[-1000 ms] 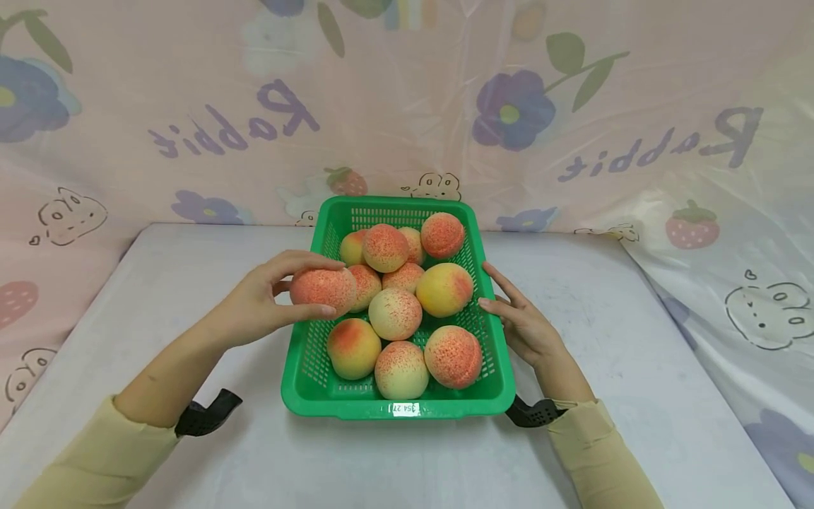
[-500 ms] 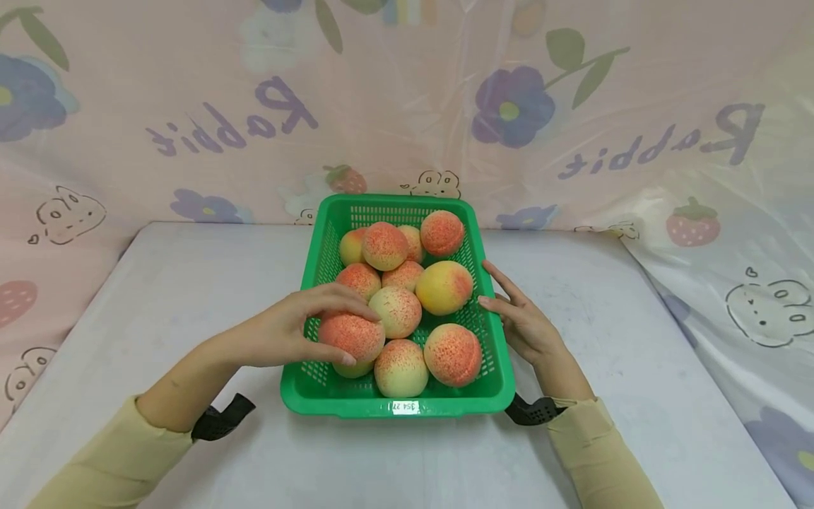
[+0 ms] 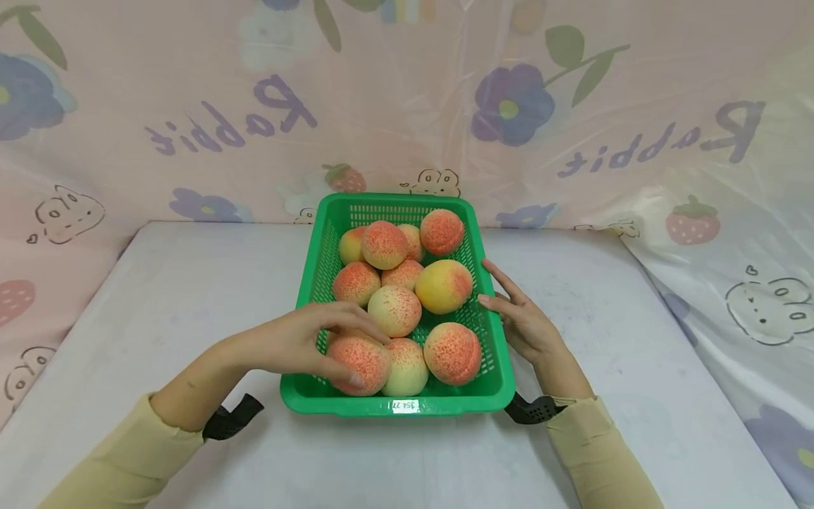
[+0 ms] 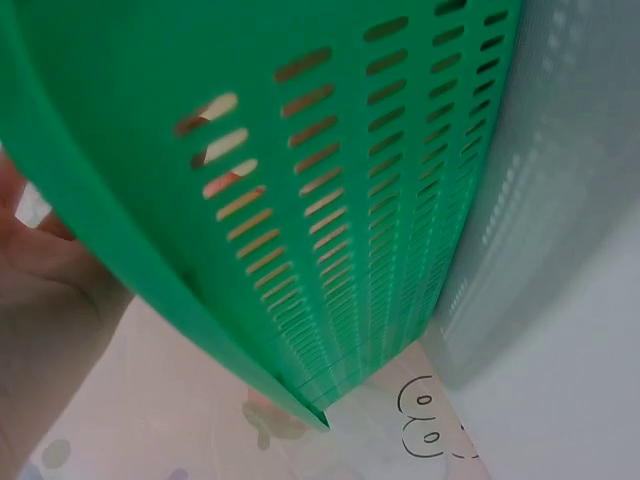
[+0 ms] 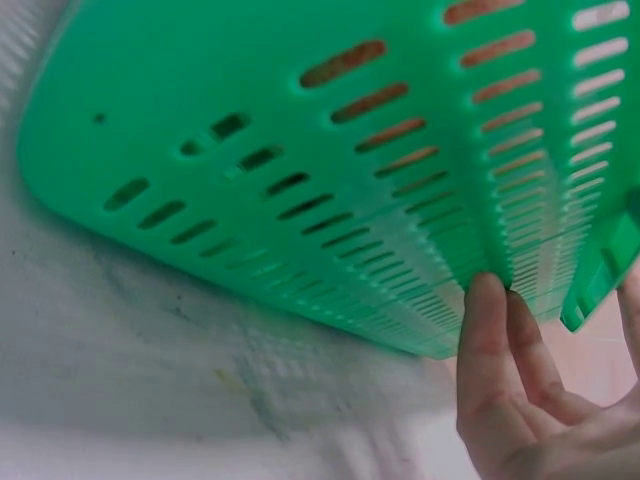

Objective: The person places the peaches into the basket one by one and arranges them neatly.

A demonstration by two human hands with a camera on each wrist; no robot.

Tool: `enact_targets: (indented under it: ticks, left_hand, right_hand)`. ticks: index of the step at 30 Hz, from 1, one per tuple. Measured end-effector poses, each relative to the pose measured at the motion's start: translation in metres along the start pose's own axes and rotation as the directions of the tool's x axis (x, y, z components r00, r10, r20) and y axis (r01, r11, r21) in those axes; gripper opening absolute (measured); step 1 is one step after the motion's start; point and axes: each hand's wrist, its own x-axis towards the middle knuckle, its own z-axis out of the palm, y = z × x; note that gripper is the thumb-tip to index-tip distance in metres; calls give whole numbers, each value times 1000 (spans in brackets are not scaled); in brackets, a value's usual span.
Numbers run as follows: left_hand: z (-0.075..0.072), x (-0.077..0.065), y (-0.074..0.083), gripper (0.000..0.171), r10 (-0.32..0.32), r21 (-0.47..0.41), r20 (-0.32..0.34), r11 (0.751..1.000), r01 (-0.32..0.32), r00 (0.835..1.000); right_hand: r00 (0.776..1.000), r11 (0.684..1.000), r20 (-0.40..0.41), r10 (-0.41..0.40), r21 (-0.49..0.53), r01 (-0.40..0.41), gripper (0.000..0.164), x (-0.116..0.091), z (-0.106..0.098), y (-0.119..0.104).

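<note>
Inside the green plastic basket point(image 3: 397, 406), at its near left corner, my left hand point(image 3: 299, 341) holds a red-speckled peach point(image 3: 360, 364) between thumb and fingers. Against that peach's right side sits a pale peach point(image 3: 407, 369) with a red-speckled top. My right hand point(image 3: 528, 325) grips the basket's right rim, thumb on top. In the right wrist view, two fingers point(image 5: 487, 335) touch the slotted outer wall below the rim. The left wrist view shows mostly the basket's left wall point(image 4: 330, 190), with part of the left hand beyond its rim.
Several more peaches fill the basket, among them a yellow one point(image 3: 443, 287) and a red-speckled one point(image 3: 452, 353) near the right wall. A white label point(image 3: 405, 406) marks the front rim. The basket stands on a white table point(image 3: 210, 283) before a printed curtain point(image 3: 394, 92).
My left hand has brought the peach from over the basket's left rim down and right into the near left corner, covering the yellow-orange peach there. My right hand has stayed at the rim.
</note>
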Motion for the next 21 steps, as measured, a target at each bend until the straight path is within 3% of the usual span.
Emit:
enact_targets:
  ticks: [9, 21]
  left_hand:
    - [-4, -1, 1, 39, -14, -23, -4, 1000, 14, 1000]
    - [-4, 2, 9, 35, -89, -55, 40, 994, 91, 995]
  right_hand:
    - [1000, 1000, 0, 3, 1, -3, 68, -1, 1, -1]
    - [1000, 1000, 8, -5, 12, 4, 69, -1, 1, -1]
